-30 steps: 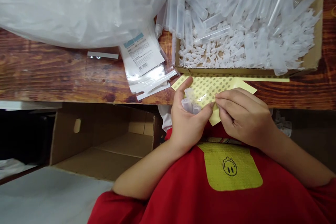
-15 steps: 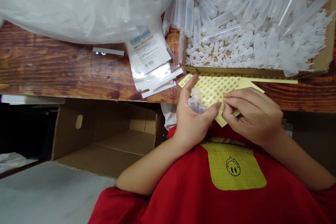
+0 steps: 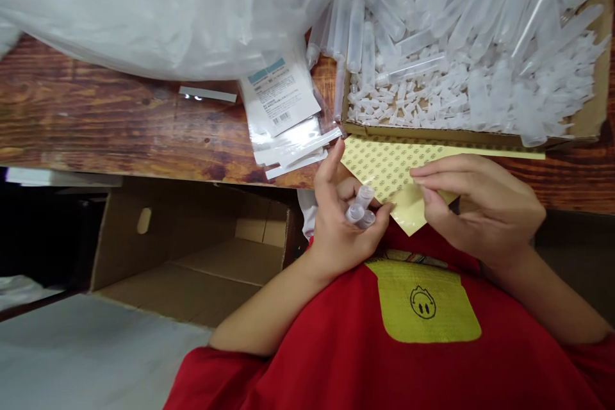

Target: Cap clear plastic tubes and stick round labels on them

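My left hand [image 3: 343, 227], just left of centre in the frame, is curled around a small bundle of clear tubes [image 3: 360, 207]; I count about three capped ends poking up between thumb and fingers, with the index finger raised clear of them. The grip is narrow and closed on the tubes. My right hand [image 3: 473, 205], right of centre, has its fingers folded loosely with thumb and forefinger drawn together near the lower edge of the yellow sticker sheet [image 3: 389, 163]. Whether a sticker is pinched between those fingertips I cannot tell, since anything there is too small to make out.

The sheet lies at the near edge of the wooden table [image 3: 120, 122], touching both hands, one corner hanging over the edge toward my red shirt [image 3: 346, 346]. Many printed dots are on it.

As for progress, I judge the work to be in mid-course: a few tubes are in hand, while the cardboard tray [image 3: 589, 122] at upper right holds a large heap of loose tubes and small caps. I cannot see any sticker on the tubes I hold.

A stack of labelled packets [image 3: 283, 109] lies left of the tray, a big plastic bag [image 3: 158, 6] fills the upper left, and an open cardboard box [image 3: 192, 256] sits below the table at lower left.
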Tool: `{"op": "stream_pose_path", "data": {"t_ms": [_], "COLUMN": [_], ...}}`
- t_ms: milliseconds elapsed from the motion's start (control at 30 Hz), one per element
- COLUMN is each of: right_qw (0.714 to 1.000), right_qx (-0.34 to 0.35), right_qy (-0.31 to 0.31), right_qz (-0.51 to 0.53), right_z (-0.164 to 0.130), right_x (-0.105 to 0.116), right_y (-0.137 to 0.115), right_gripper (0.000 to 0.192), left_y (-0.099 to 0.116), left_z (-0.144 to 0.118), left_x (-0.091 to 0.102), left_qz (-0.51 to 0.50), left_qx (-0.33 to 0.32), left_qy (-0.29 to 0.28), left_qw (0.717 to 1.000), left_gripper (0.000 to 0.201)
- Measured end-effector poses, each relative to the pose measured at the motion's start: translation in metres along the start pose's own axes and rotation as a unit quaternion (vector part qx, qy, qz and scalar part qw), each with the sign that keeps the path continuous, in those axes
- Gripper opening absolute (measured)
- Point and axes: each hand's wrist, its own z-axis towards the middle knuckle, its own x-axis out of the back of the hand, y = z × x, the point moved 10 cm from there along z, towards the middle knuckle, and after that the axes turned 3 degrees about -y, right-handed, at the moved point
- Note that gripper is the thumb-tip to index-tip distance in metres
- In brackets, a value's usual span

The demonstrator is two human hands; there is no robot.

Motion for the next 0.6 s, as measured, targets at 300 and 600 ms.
{"op": "stream_pose_path", "data": {"t_ms": [300, 600], "right_qw": [0.981, 0.977], "right_qx": [0.103, 0.115], "right_qy": [-0.159, -0.177], "right_qz": [0.026, 0.037], "right_z": [0.008, 0.0], "right_x": [-0.036, -0.032], "right_y": [-0.033, -0.035], "right_gripper": [0.012, 0.014], "left_y": [0.014, 0.008], "left_z": [-0.005, -0.008], "left_x": [-0.004, -0.006], "left_qz": [-0.062, -0.082], "left_qx": [-0.09, -0.081], "left_qy": [-0.055, -0.074], "left_qw": [0.992, 0.991], "left_gripper": [0.045, 0.047]}}
